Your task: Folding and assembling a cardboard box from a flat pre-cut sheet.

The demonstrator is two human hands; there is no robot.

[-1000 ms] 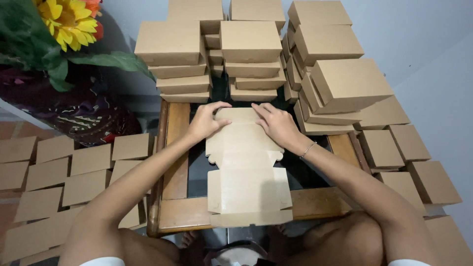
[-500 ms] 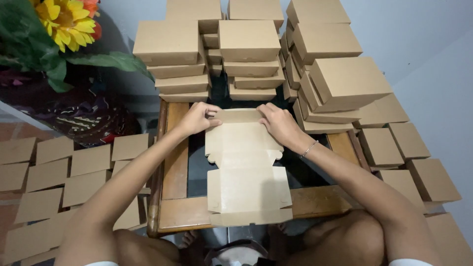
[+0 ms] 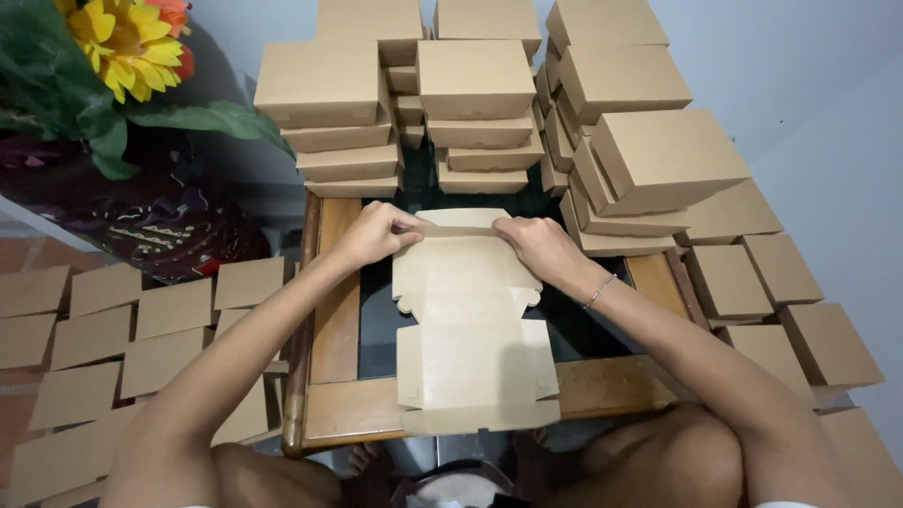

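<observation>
A flat brown cardboard box blank [image 3: 470, 329] lies unfolded on a small wooden table with a dark glass top [image 3: 339, 329]. My left hand [image 3: 374, 233] pinches the blank's far flap at its left end. My right hand [image 3: 538, 246], with a thin bracelet at the wrist, presses the same flap at its right end. The far flap is bent up along its crease between the two hands.
Stacks of folded brown boxes [image 3: 475, 89] fill the far side of the table and spill down the right [image 3: 658, 160]. More boxes lie on the floor at left [image 3: 103, 339] and right [image 3: 781, 301]. A vase with a yellow flower [image 3: 122, 52] stands far left.
Both hands have shifted slightly along the far flap, which is now folded up a bit more. The rest of the blank has stayed flat.
</observation>
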